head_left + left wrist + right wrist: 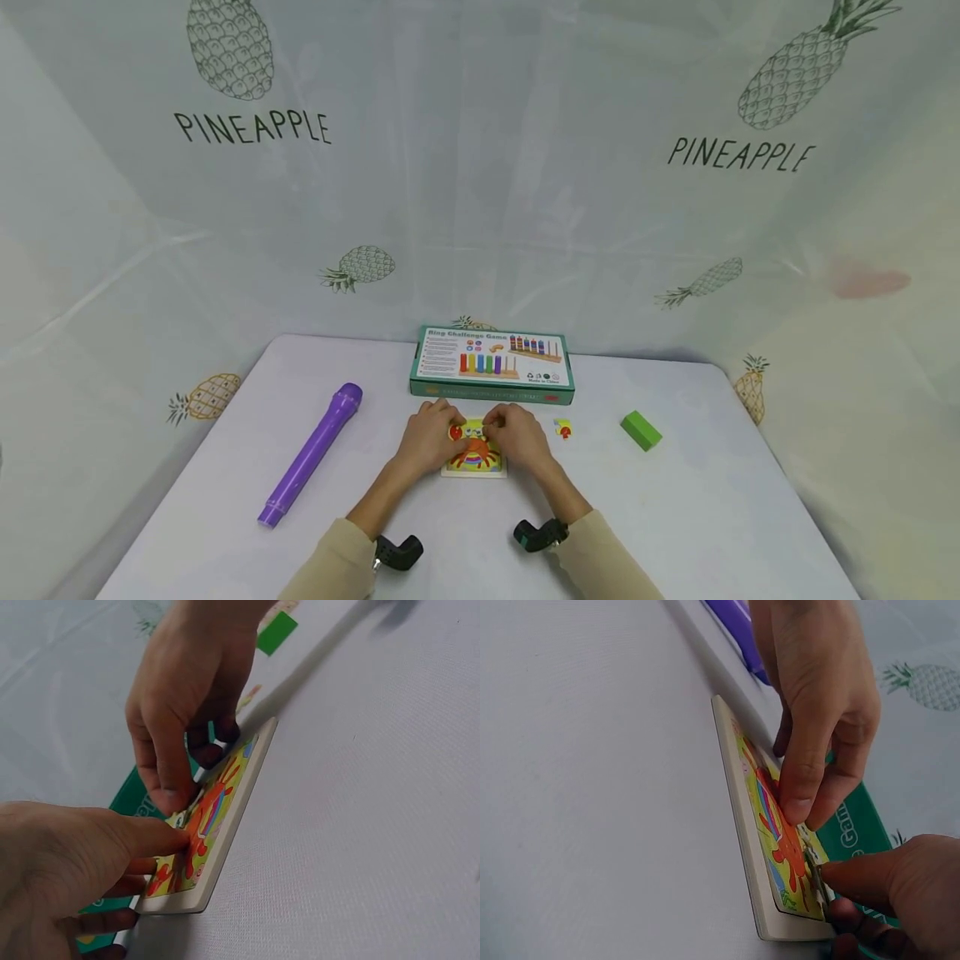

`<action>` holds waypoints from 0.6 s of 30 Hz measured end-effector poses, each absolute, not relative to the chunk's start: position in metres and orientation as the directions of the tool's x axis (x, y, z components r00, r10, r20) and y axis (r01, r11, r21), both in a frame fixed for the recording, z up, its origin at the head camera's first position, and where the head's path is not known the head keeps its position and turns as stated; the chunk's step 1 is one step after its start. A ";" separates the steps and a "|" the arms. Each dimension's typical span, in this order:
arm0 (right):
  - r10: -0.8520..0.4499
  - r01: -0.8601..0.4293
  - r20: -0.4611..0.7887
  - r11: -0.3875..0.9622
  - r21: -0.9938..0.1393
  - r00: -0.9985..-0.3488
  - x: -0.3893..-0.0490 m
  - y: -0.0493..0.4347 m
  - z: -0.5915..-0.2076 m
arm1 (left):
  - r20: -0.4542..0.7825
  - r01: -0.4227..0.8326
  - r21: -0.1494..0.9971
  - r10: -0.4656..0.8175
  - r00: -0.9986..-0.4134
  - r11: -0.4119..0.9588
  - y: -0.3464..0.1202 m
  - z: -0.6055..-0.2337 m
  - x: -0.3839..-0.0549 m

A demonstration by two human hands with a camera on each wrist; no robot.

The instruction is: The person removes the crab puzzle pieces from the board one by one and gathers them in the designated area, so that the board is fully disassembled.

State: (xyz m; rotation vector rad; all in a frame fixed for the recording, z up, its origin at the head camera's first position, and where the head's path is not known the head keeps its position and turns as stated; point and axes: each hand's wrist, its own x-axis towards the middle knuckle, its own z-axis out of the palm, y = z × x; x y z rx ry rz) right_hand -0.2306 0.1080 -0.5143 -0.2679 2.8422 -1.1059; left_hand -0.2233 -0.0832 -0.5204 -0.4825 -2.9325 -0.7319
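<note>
A wooden crab jigsaw puzzle (477, 461) in a pale frame lies on the table between both hands. My left hand (427, 439) rests on its left side, the thumb (161, 838) laid on the orange crab and the other fingers by the far edge. At the puzzle's upper right, my right hand (519, 435) pinches a puzzle piece (817, 879), seen tilted edge-on in the right wrist view. The fingers hide much of this piece. A loose yellow and red puzzle piece (563, 428) lies to the right of my right hand.
Behind the puzzle stands a green Ring Challenge Game box (491, 367). A purple tube-shaped stick (311, 454) lies at the left and a green block (641, 431) at the right. A pineapple-print curtain (480, 167) hangs behind the white table (720, 517).
</note>
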 end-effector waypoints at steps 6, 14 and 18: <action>-0.193 -0.113 -0.031 0.687 -0.718 -0.981 -0.231 0.109 -0.513 | 0.160 0.325 0.449 0.284 -0.946 0.832 -0.084 -0.522 -0.223; -0.208 -0.114 -0.031 0.647 -0.754 -0.978 -0.232 0.111 -0.514 | 0.155 0.324 0.456 0.284 -0.946 0.829 -0.084 -0.520 -0.224; -0.213 -0.116 -0.031 0.640 -0.760 -0.976 -0.232 0.112 -0.514 | 0.149 0.322 0.456 0.285 -0.947 0.830 -0.084 -0.520 -0.225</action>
